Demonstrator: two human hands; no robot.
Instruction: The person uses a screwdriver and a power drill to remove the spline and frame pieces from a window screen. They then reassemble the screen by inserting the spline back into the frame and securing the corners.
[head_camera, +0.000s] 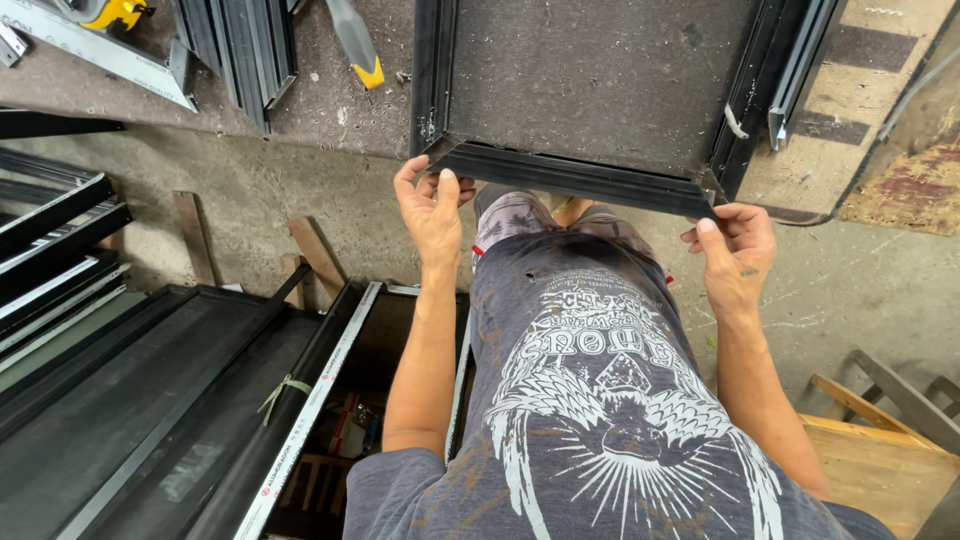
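A black metal frame (570, 178) lies on a worn workbench (600, 80), its near rail hanging over the bench edge. My left hand (432, 208) grips the frame's near left corner, fingers curled under the rail. My right hand (738, 252) holds the near right corner, thumb on top. Both arms reach forward over my grey printed shirt.
Black metal profiles (240, 45) and a yellow-tipped tool (356, 42) lie on the bench at the upper left. More dark frames and long profiles (150, 400) are stacked on the floor to my left. A wooden stool (880, 460) stands at the lower right.
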